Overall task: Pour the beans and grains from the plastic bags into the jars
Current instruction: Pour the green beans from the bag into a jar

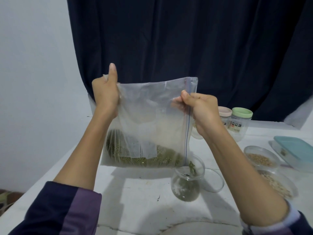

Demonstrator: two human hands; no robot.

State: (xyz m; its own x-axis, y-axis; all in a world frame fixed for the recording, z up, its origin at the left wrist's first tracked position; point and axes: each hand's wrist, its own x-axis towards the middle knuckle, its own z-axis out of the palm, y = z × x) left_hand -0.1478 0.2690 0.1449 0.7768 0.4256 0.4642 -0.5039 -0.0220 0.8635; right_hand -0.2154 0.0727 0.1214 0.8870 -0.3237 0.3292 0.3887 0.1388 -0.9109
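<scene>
Both hands' fingers [176, 100] pinch the bean bag [152, 119] tilted over the jar [187, 180].

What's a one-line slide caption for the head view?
Both hands, left hand and right hand, hold a zip bag tilted sideways, green beans spilling from its lower corner into an open jar.

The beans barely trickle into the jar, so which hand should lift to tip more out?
Left. The left hand grips the bag corner opposite the mouth; the right hand pinches the zipper edge above the jar.
</scene>
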